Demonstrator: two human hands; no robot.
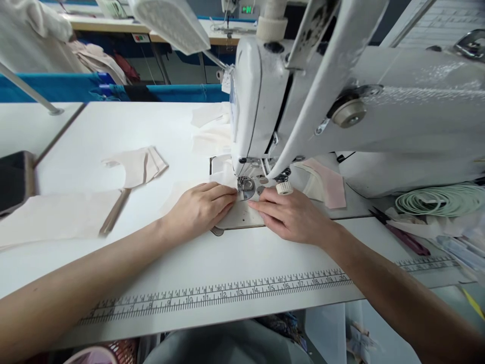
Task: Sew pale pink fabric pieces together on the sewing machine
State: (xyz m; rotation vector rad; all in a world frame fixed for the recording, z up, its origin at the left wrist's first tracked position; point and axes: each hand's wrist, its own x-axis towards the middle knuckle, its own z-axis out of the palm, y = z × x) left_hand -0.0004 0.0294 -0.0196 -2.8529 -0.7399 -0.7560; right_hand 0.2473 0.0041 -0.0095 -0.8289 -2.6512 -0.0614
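Left hand (202,207) and right hand (291,215) pressing flat, fingers together, on cloth (237,215) at the presser foot (246,186); fingertips risking the needle.

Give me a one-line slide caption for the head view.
Left hand and right hand press pale fabric flat at the presser foot of a white sewing machine.

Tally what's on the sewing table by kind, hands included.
Bare hands pressing cloth at the needle: 2, left hand, right hand
White industrial sewing machine: 1
Folded cream fabric pieces: 1 stack
Pale pink fabric piece: 1
Coiled pale green tape: 1
Total: 6
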